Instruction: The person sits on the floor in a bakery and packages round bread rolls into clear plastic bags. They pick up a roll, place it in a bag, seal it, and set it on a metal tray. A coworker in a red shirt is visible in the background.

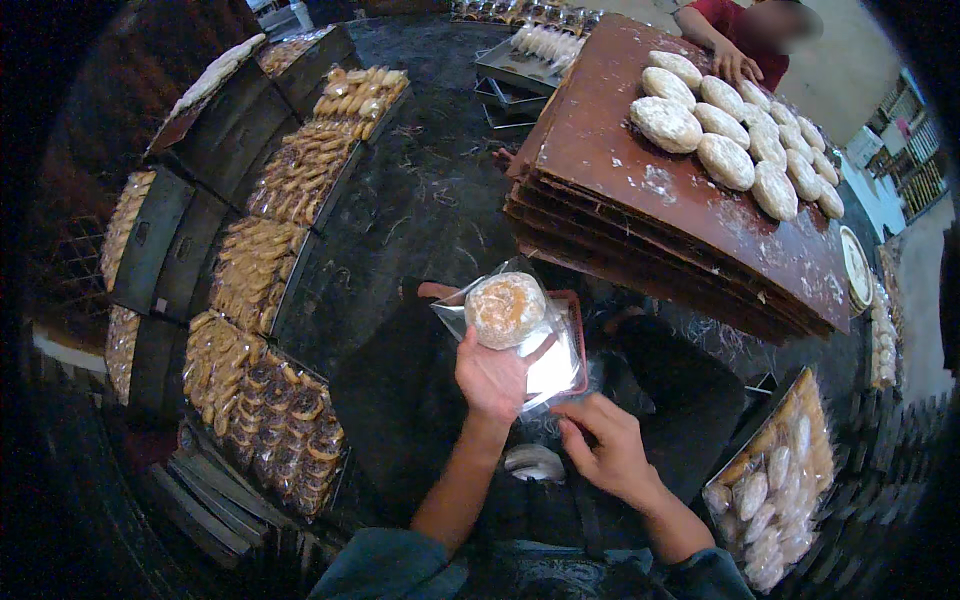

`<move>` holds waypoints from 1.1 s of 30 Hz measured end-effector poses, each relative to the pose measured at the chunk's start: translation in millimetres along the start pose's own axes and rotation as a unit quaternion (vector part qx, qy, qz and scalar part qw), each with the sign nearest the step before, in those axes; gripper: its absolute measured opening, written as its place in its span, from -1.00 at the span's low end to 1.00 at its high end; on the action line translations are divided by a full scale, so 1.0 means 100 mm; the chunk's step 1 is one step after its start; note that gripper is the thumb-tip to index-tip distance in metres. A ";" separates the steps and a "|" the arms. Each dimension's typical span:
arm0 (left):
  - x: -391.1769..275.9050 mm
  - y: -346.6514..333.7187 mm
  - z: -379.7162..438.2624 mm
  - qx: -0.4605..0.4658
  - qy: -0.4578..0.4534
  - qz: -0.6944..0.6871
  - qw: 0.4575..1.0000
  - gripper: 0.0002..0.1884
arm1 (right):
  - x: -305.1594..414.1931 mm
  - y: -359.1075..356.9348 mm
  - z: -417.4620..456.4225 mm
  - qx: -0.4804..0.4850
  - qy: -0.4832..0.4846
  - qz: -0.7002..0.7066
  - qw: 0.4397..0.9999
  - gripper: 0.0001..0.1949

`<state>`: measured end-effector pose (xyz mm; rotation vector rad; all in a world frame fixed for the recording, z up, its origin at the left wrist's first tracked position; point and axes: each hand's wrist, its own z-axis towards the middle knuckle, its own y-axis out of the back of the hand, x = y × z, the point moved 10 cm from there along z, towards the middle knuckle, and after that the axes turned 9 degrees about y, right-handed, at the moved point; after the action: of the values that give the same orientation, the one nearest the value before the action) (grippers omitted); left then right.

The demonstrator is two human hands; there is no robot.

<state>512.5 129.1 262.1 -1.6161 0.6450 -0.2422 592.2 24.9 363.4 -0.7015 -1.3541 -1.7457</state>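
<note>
A round, flour-dusted bun (506,309) lies in a clear plastic bag (455,313) on the upturned fingers of my left hand (491,371). My right hand (609,442) is at the lower right of the bag, thumb and forefinger close together near the bag's edge; whether they pinch the plastic I cannot tell. Behind the bag, a pink plastic basket (577,341) with white, shiny sheets shows between my legs. My left fingertips are hidden by the bun and bag.
Trays of wrapped pastries (289,427) line the left. Stacked brown boards (600,161) bear floured buns (726,161) at the upper right, where a co-worker's hand (736,64) touches them. A tray of bagged buns (772,487) stands at the lower right. Metal trays (510,71) lie farther back.
</note>
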 end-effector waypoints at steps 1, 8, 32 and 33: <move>-0.02 0.00 0.00 -0.002 0.000 -0.005 1.000 -0.44 | 0.09 0.02 0.11 -0.026 0.034 0.000 0.999 -0.81; -0.30 0.13 -0.01 -0.031 -0.040 0.013 0.999 -0.40 | -0.11 -0.82 0.31 0.135 0.074 -0.063 0.986 -0.78; 0.40 -0.32 -0.30 0.055 0.292 -0.129 0.946 -0.35 | 0.37 0.44 0.39 -0.005 0.249 -0.156 0.956 -0.63; 0.51 -0.50 -0.36 0.083 0.319 -0.111 0.937 -0.34 | 0.53 0.52 0.35 0.002 0.297 -0.165 0.940 -0.68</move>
<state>549.1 73.1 305.7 -1.4359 0.9007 -0.9913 607.2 39.3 442.5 0.0837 -1.0808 -1.9932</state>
